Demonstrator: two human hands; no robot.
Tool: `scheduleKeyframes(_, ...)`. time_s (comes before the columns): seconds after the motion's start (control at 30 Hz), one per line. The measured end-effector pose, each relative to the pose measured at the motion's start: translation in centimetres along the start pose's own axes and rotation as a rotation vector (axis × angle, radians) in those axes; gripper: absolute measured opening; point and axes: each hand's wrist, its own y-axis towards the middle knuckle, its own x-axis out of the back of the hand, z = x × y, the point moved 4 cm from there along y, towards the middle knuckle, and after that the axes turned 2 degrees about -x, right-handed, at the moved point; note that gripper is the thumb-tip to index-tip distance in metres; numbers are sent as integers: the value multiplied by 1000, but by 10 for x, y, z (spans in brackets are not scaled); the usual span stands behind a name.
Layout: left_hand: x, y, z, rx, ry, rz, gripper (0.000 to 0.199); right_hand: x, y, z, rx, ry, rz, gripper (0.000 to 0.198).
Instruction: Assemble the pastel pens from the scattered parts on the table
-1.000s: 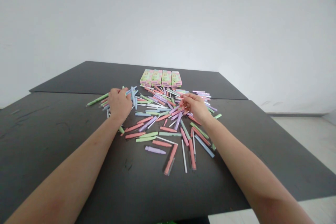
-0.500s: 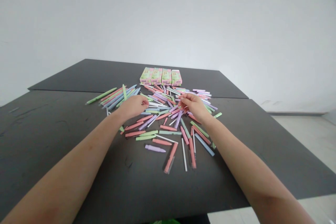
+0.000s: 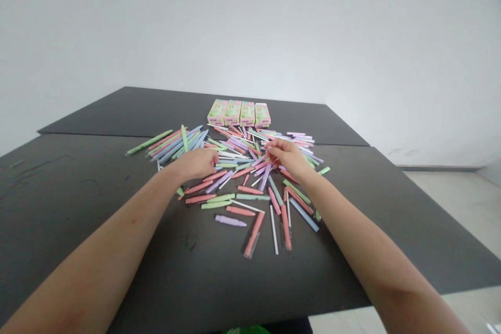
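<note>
My left hand (image 3: 199,163) is low over the left side of a spread of pastel pen parts, its fingers curled in. Whatever those fingers hold, if anything, is hidden. On the right side of the spread my right hand (image 3: 287,157) has thumb and fingers pressed together, and what lies between them is too small to make out. Around both hands lie pink, green, purple and blue pen barrels and thin white refills. A purple barrel (image 3: 230,221) and a pink barrel with a clear cap (image 3: 254,235) lie nearer to me.
Several pink-and-green boxes (image 3: 232,112) stand in a row behind the parts. Longer whole-looking pens (image 3: 168,143) are heaped at the left. Everything rests on a dark table (image 3: 78,188) with a seam across it, and a pale wall rises behind.
My left hand has shifted slightly left and down. My right hand stays nearly in place, fingers still pinched. The pen parts look unchanged; the whole view has moved a touch.
</note>
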Motion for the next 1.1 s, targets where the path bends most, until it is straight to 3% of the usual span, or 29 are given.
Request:
scheduleKeyframes(0.2, 5, 0, -6, -36, -32, -65, 12, 19, 10, -1, 64, -139, -104, 9)
scheduleKeyframes(0.4, 1, 2, -14, -76, -69, -106, 21, 66, 19, 14, 177, -710, -273, 23)
scheduleKeyframes(0.6, -6, 4, -16, -73, -57, -58, 29, 79, 17, 22, 31, -1190, -168, 30)
scheduleKeyframes(0.77, -5, 3, -18, -82, -54, -70, 33, 85, 16, 16, -154, -1542, 85, 25)
scheduleKeyframes(1.1, -9, 6, -15, -91, -64, -85, 33, 83, 8, 6, -226, -1619, 211, 20)
